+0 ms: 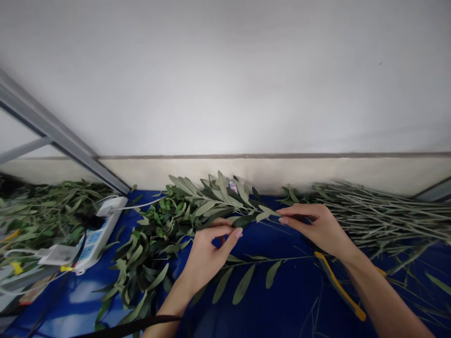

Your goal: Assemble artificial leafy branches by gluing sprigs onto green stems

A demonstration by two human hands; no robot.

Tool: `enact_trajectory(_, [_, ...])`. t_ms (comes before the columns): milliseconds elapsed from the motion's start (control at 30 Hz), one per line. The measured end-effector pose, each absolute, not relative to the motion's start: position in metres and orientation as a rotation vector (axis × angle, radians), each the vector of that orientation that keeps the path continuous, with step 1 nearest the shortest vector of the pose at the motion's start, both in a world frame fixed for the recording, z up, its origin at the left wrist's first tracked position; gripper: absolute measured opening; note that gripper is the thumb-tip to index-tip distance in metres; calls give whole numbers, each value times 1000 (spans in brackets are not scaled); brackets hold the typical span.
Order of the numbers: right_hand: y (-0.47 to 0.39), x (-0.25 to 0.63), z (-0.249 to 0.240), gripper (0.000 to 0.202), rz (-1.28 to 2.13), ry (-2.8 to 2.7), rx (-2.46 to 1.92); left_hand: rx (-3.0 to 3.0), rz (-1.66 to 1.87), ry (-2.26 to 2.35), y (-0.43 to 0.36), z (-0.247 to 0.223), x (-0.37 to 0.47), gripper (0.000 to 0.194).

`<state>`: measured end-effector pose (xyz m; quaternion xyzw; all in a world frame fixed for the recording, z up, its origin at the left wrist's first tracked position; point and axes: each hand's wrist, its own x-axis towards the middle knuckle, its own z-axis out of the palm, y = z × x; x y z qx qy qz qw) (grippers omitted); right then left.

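A leafy branch (225, 199) with long grey-green, olive-like leaves is held in front of me, its tip pointing left. My right hand (317, 227) pinches its bare stem end between thumb and fingers. Under the leaves, my left hand (211, 249) is closed in a pinch at a lower leaf; the exact contact between its fingertips is partly hidden. Below both hands, a second leafy sprig (243, 281) lies on the blue table surface (278, 310). Beside my right forearm lies a tool's yellow-and-grey handle (340, 286), the rest of it covered.
A leaf pile (141, 263) lies left of my left hand. Farther left are a white power strip (100, 234) with cables and more foliage (52, 206). Stripped stems (380, 220) are heaped at right. A wall (246, 94) and metal frame (70, 136) bound the back.
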<state>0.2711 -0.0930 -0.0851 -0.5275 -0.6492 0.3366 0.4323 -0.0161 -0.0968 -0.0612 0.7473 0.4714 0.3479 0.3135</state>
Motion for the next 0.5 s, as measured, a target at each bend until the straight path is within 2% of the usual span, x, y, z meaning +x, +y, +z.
enact_trajectory(167, [-91, 277, -90, 13, 805, -1672, -1178, 1822, 969, 1243, -96, -61, -15, 30])
enact_trajectory(367, [-88, 282, -97, 12, 784, -1699, -1055, 1620, 1165, 1349, -103, -52, -8, 39])
enact_trajectory(500, [-87, 285, -99, 14, 780, -1714, -1030, 1501, 1202, 1380, -103, -51, -5, 35])
